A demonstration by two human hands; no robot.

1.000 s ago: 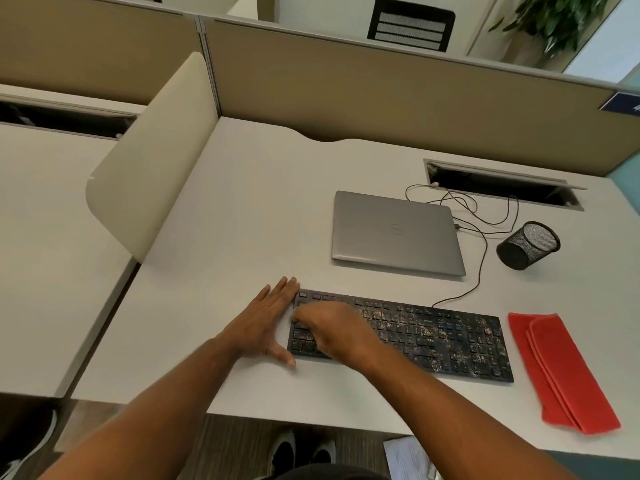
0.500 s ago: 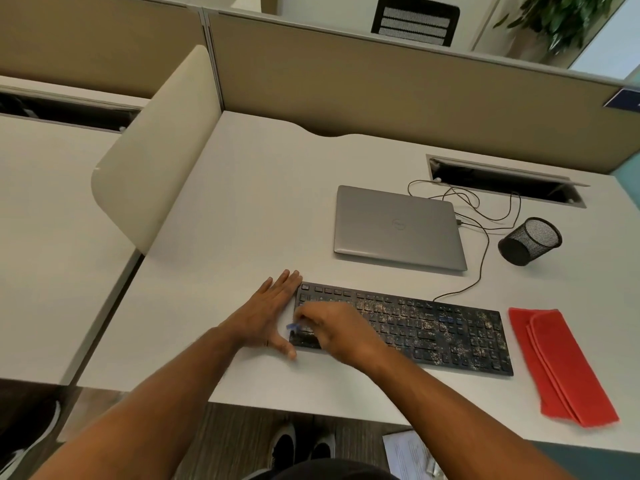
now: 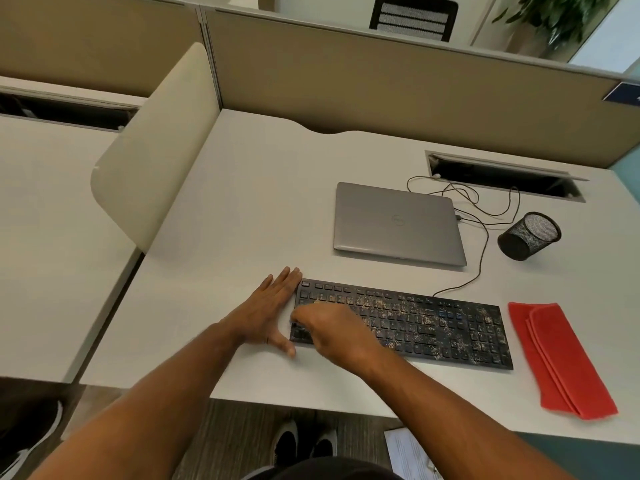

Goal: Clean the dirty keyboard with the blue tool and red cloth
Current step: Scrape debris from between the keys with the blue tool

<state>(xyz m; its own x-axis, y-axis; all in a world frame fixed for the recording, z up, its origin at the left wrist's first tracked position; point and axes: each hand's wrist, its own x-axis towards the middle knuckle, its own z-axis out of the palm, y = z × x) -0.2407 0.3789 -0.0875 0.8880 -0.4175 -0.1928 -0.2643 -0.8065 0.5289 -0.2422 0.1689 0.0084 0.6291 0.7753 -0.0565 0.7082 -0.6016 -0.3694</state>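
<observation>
Bracing the keyboard [image 3: 433, 327] with my flat, spread left hand [image 3: 268, 310], I curl my right hand [image 3: 332, 332] over its near corner; what it grips is hidden.

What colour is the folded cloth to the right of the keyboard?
Red. The folded cloth shows clearly in the head view.

Laptop [image 3: 398, 223] behind keyboard [image 3: 433, 327], cloth [image 3: 561, 362] right of it

Left hand [image 3: 269, 311] is lying flat, fingers pointing toward one o'clock; right hand [image 3: 332, 332] is curling, knuckles toward ten o'clock.
</observation>
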